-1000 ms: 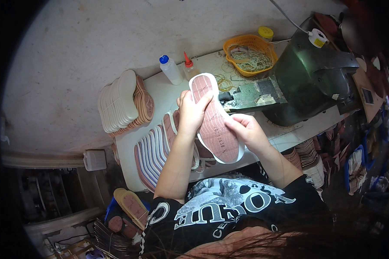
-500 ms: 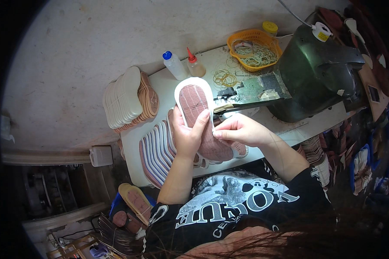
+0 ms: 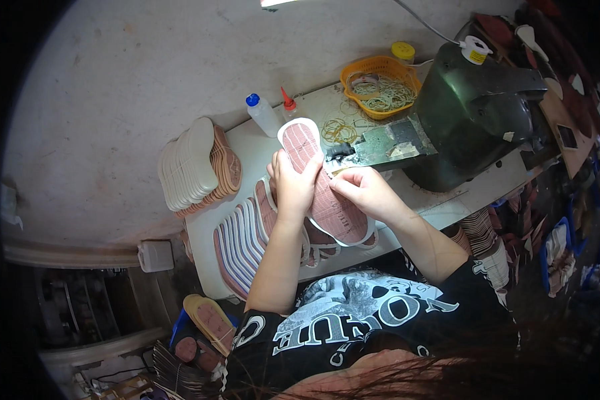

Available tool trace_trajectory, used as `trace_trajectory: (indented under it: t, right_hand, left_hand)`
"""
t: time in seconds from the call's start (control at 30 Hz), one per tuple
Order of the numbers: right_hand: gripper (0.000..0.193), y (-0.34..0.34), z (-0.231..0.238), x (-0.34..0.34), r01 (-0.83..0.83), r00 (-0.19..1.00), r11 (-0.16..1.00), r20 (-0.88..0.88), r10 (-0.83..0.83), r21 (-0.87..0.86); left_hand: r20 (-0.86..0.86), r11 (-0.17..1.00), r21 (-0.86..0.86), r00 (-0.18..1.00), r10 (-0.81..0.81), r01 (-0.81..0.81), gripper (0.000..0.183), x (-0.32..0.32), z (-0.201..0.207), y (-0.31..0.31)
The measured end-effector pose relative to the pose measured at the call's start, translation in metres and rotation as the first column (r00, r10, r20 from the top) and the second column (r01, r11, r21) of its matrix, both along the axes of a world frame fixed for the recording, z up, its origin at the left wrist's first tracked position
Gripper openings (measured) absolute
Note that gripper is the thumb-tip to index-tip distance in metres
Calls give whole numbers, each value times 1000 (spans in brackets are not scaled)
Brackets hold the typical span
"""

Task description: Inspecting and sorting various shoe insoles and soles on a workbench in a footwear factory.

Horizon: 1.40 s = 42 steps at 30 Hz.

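Observation:
A long shoe insole point(image 3: 343, 217), reddish-brown with pale lines and a white rim, slants between my hands above the table. My left hand point(image 3: 293, 185) is closed around its left edge at the middle, thumb on the brown face. On the opposite edge, my right hand point(image 3: 367, 192) is closed in a pinch, its fingertips pressed to the rim; whether a thread or strip is between them I cannot make out. Just behind my right fingers, the narrow green arm point(image 3: 387, 143) of a machine ends close to the insole. Similar insoles point(image 3: 237, 243) lie overlapped in a row below my left forearm.
Cream soles point(image 3: 190, 167) and tan ones point(image 3: 228, 163) stand bundled at the left. A blue-capped bottle point(image 3: 265, 119) and a red-nozzled bottle point(image 3: 290, 109) stand by the wall. An orange basket point(image 3: 413, 72) holds rubber bands. The machine's dark green body point(image 3: 460, 107) takes up the right side.
The insole has turned in my hands; its upper end looks narrower, and its lower end shows further right. My left hand has moved up slightly. A bright lamp edge has come into view above.

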State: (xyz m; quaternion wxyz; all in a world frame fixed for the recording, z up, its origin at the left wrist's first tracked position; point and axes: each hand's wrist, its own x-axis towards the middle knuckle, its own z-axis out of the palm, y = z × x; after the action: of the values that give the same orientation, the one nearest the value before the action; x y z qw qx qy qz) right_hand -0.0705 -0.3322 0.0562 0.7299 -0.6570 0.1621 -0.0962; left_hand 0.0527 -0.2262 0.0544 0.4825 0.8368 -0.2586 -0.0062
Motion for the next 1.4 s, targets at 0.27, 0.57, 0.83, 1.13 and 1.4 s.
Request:
trace_trajectory:
  t: [0.27, 0.57, 0.83, 1.13, 1.4]
  right_hand:
    - [23, -14, 2, -14, -38, 999, 981, 17, 36, 191]
    - [28, 0, -5, -43, -120, 967, 926, -168, 190, 358]
    - [26, 38, -5, -32, 22, 998, 810, -59, 16, 586]
    - [21, 37, -3, 2, 92, 994, 780, -13, -106, 618]
    - [31, 39, 2, 10, 210, 976, 789, -84, -199, 577]
  left_hand:
    - [-214, 999, 32, 976, -32, 39, 57, 28, -17, -20]
    - [-165, 960, 278, 986, 27, 20, 62, 37, 1, -30]
    - [-194, 903, 411, 980, -44, 122, 74, 59, 8, -33]
    - [-275, 333, 433, 475, -836, 838, 55, 99, 46, -27]
    - [-363, 327, 465, 514, -777, 823, 48, 113, 52, -35]
